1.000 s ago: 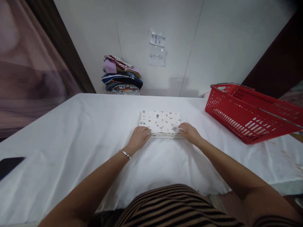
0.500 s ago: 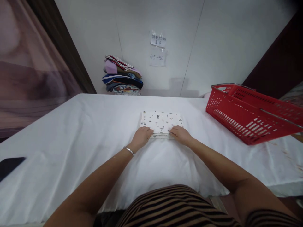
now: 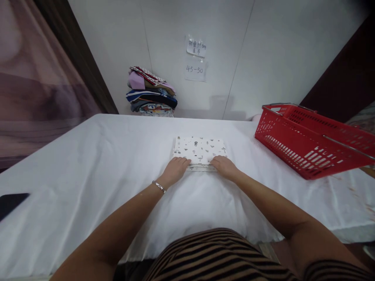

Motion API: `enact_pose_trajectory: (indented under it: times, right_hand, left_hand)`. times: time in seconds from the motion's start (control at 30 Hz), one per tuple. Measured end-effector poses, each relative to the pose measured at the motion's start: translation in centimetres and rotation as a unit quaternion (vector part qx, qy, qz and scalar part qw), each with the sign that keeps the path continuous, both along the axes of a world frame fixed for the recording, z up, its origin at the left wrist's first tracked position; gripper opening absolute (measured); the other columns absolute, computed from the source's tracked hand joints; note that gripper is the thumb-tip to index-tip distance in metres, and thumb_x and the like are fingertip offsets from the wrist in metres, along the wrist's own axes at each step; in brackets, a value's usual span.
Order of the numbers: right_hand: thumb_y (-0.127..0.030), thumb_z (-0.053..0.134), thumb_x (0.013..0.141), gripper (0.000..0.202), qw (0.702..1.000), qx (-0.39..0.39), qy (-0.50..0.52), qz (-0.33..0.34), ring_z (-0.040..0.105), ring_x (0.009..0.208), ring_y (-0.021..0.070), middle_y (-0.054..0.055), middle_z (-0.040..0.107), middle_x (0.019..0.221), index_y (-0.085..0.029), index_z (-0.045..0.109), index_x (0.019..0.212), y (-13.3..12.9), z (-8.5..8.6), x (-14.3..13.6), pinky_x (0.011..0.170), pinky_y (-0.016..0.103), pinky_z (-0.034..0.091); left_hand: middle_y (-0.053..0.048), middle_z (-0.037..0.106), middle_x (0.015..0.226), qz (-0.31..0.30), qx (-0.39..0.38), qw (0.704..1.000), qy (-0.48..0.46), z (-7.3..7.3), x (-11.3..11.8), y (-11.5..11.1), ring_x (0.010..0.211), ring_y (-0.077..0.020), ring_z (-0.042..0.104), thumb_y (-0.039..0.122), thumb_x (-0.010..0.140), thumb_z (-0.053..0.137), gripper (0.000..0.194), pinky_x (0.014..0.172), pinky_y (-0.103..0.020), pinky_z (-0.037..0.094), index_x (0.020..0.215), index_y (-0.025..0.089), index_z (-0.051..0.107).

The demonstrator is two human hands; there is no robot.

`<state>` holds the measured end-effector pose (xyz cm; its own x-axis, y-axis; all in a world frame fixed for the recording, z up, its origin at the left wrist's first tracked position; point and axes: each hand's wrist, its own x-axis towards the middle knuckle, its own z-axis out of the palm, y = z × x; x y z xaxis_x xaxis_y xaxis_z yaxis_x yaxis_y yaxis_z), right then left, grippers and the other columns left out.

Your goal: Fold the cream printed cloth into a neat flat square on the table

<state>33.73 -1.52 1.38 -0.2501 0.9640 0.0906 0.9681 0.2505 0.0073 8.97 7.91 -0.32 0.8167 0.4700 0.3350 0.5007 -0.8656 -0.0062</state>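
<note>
A folded white cloth with small grey and dark prints (image 3: pixel 200 149) lies flat on the white-covered table, its layered folds facing me. My left hand (image 3: pixel 176 168), with a silver bracelet at the wrist, grips the near left corner of the cloth. At the near right corner, my right hand (image 3: pixel 224 166) has its fingers closed on the edge. Both thumbs are mostly hidden at the near fold.
A red basket with metal handles (image 3: pixel 312 140) stands on the right of the table (image 3: pixel 123 156). Behind the far edge rises a stack of folded fabrics (image 3: pixel 152 93). A dark flat object (image 3: pixel 11 203) lies at far left. Two paper signs (image 3: pixel 195 70) hang on the wall.
The view has shifted very slightly. Both hands and the folded cloth are nearly where they were, with the same hold.
</note>
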Motion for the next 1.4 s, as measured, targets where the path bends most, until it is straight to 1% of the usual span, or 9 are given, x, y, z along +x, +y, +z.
enact_pose_trajectory:
  times: [0.13,0.33,0.5,0.6,0.73,0.93,1.13,1.23,1.4]
  right_hand:
    - [-0.007,0.042,0.088,0.031,1.0,0.015,-0.002,0.019,0.052,0.1,0.0205,0.01,0.063,0.108,-0.016,0.063,0.11,-0.2,-0.5,0.0,0.084,0.031,0.039]
    - [-0.014,0.044,0.092,0.028,0.998,0.041,0.027,0.032,0.052,0.099,0.0216,0.011,0.062,0.108,-0.017,0.062,0.113,-0.7,-1.3,0.2,0.083,0.031,0.036]
    - [-0.018,0.039,0.094,0.032,0.998,0.051,0.038,0.028,0.051,0.098,0.0225,0.011,0.061,0.111,-0.018,0.059,0.118,-1.1,-2.1,0.4,0.083,0.032,0.037]
    - [-0.019,0.037,0.094,0.033,0.998,0.047,0.036,0.021,0.051,0.099,0.0228,0.01,0.061,0.113,-0.019,0.058,0.12,-1.1,-2.4,0.6,0.083,0.033,0.038]
    - [-0.021,0.038,0.094,0.033,0.996,0.045,0.072,0.009,0.052,0.1,0.0222,0.009,0.061,0.114,-0.02,0.06,0.119,-0.9,-2.5,0.7,0.086,0.034,0.039]
    - [-0.022,0.038,0.094,0.033,0.994,0.053,0.097,0.011,0.053,0.099,0.0223,0.011,0.062,0.113,-0.018,0.061,0.117,-0.8,-2.7,0.8,0.086,0.035,0.04]
    - [-0.02,0.039,0.094,0.032,0.994,0.059,0.096,0.015,0.053,0.099,0.0222,0.011,0.062,0.114,-0.017,0.061,0.117,-0.9,-3.0,0.8,0.085,0.034,0.04]
    - [-0.02,0.038,0.094,0.032,0.994,0.069,0.087,0.02,0.053,0.096,0.0225,0.011,0.062,0.111,-0.017,0.061,0.116,-1.0,-2.9,0.8,0.083,0.035,0.041]
    - [-0.024,0.04,0.094,0.031,0.991,0.086,0.096,0.026,0.054,0.092,0.0222,0.011,0.063,0.107,-0.017,0.064,0.112,-0.7,-2.2,0.0,0.08,0.035,0.042]
  left_hand:
    - [-0.008,0.064,0.093,-0.002,0.006,1.0,-0.003,-0.5,0.0,0.0,0.086,-0.0207,0.059,0.001,0.082,0.039,0.035,0.078,-0.036,0.043,0.104,0.019,0.059]
    - [-0.009,0.065,0.093,-0.024,0.001,1.0,-0.017,-1.1,-0.3,0.2,0.088,-0.0203,0.059,0.002,0.083,0.038,0.033,0.079,-0.037,0.044,0.1,0.018,0.061]
    - [-0.007,0.066,0.103,-0.025,-0.015,0.999,-0.016,-0.6,-0.9,-0.4,0.094,-0.0204,0.058,0.011,0.088,0.042,0.026,0.082,-0.037,0.045,0.105,0.02,0.06]
    - [-0.007,0.065,0.108,-0.007,-0.037,0.999,-0.039,-0.4,-1.1,-0.4,0.099,-0.0214,0.057,0.023,0.09,0.045,0.023,0.085,-0.037,0.045,0.109,0.019,0.059]
    - [-0.007,0.064,0.108,0.008,-0.062,0.995,-0.073,-0.4,-1.2,-0.1,0.1,-0.0212,0.057,0.028,0.091,0.047,0.024,0.084,-0.035,0.046,0.109,0.019,0.059]
    - [-0.006,0.064,0.098,0.011,-0.067,0.997,-0.047,0.0,-1.2,0.2,0.093,-0.0214,0.056,0.025,0.089,0.049,0.017,0.077,-0.035,0.046,0.097,0.02,0.063]
    - [-0.006,0.064,0.09,0.03,-0.014,0.999,-0.009,1.0,-0.9,0.3,0.088,-0.0213,0.056,0.021,0.09,0.046,0.019,0.075,-0.035,0.043,0.09,0.02,0.064]
    - [-0.006,0.064,0.089,0.03,-0.02,0.999,-0.017,0.7,-1.1,0.3,0.089,-0.021,0.056,0.021,0.09,0.047,0.018,0.075,-0.034,0.042,0.09,0.021,0.065]
    - [-0.005,0.065,0.095,0.0,-0.071,0.995,-0.071,-0.3,-1.7,0.6,0.091,-0.0194,0.056,0.032,0.092,0.046,0.022,0.079,-0.033,0.043,0.096,0.022,0.065]
